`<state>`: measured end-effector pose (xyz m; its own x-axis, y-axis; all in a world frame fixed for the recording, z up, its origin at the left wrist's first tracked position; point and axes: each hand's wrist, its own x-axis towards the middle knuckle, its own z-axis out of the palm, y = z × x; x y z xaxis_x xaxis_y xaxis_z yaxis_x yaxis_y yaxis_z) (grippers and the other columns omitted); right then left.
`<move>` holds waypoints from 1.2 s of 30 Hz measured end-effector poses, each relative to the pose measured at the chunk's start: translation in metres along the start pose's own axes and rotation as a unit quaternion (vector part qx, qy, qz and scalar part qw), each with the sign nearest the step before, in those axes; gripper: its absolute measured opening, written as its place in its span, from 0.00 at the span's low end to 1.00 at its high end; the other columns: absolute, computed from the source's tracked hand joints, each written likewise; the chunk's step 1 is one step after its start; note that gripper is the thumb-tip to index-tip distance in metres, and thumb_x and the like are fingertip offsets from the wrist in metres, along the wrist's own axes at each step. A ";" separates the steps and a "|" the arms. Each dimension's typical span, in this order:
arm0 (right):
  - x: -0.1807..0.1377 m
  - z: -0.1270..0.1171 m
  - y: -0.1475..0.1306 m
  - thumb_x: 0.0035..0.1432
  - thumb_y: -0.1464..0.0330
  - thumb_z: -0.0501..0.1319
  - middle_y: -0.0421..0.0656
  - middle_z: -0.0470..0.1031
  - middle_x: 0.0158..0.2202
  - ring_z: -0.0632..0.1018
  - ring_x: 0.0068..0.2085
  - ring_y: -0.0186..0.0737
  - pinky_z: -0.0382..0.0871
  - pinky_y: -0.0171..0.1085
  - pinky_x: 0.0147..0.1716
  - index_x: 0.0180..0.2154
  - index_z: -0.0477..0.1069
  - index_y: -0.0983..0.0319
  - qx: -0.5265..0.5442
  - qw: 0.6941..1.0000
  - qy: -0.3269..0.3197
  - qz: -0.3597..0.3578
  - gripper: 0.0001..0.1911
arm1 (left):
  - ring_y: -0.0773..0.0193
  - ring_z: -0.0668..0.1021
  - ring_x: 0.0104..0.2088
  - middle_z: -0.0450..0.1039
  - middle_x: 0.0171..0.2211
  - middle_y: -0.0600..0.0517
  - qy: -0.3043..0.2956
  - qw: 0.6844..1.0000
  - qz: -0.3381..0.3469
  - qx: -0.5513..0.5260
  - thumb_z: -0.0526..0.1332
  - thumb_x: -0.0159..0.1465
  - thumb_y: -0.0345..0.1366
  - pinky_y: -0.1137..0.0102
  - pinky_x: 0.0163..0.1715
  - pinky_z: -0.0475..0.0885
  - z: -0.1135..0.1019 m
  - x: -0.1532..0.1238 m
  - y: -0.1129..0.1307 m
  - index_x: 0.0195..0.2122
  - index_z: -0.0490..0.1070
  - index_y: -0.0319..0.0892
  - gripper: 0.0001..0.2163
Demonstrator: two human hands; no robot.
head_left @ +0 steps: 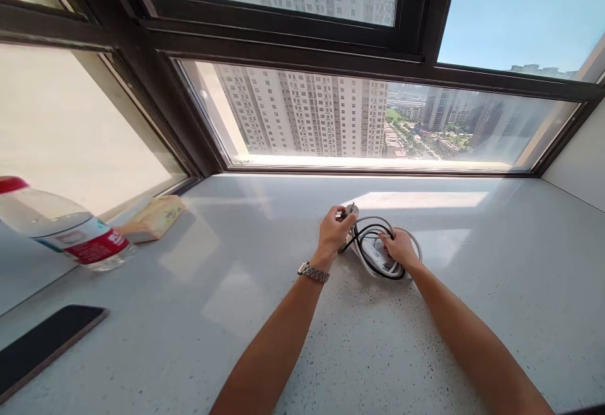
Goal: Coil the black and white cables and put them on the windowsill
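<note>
On the pale speckled window ledge (265,314) lies a white power strip (385,262) with white and black cables (366,248) coiled around it. My left hand (333,231), with a metal watch at the wrist, pinches a plug (348,211) at the coil's left edge. My right hand (401,247) rests on top of the coil and strip, fingers pressed on the cables. Part of the strip is hidden under that hand.
A clear water bottle (66,229) with a red cap and red label stands at the left. A tissue pack (154,218) lies beside it, and a dark phone (45,347) at the near left. Dark window frames (302,50) rise behind the ledge.
</note>
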<state>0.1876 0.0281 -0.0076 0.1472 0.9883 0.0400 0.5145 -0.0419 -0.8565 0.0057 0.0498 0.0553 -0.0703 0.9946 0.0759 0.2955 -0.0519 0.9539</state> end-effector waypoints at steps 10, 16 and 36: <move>0.002 0.005 0.005 0.54 0.62 0.57 0.46 0.77 0.30 0.74 0.33 0.43 0.60 0.35 0.30 0.31 0.72 0.63 -0.078 0.996 0.032 -0.035 0.11 | 0.50 0.65 0.60 0.66 0.58 0.43 -0.037 0.891 0.383 0.243 0.56 0.62 0.47 0.55 0.59 0.60 0.003 -0.042 0.030 0.57 0.65 0.44 0.24; 0.003 -0.018 0.001 0.51 0.71 0.59 0.43 0.79 0.32 0.76 0.36 0.41 0.66 0.35 0.36 0.33 0.76 0.62 -0.055 0.992 -0.072 -0.087 0.08 | 0.36 0.59 0.61 0.58 0.63 0.37 -0.202 0.821 0.341 0.411 0.65 0.43 0.64 0.45 0.60 0.53 0.047 -0.065 -0.008 0.63 0.59 0.41 0.50; 0.014 -0.097 0.079 0.48 0.57 0.55 0.40 0.64 0.17 0.65 0.23 0.39 0.58 0.38 0.24 0.19 0.67 0.60 0.028 0.958 0.284 0.022 0.15 | 0.43 0.56 0.65 0.56 0.65 0.38 -0.067 0.827 0.209 0.518 0.56 0.56 0.59 0.49 0.61 0.52 -0.040 0.048 -0.050 0.67 0.52 0.42 0.42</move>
<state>0.3126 0.0247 -0.0243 0.6110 0.7465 0.2633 0.4541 -0.0581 -0.8891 -0.0502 0.0969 0.0225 0.3299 0.9136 0.2377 0.9295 -0.3583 0.0869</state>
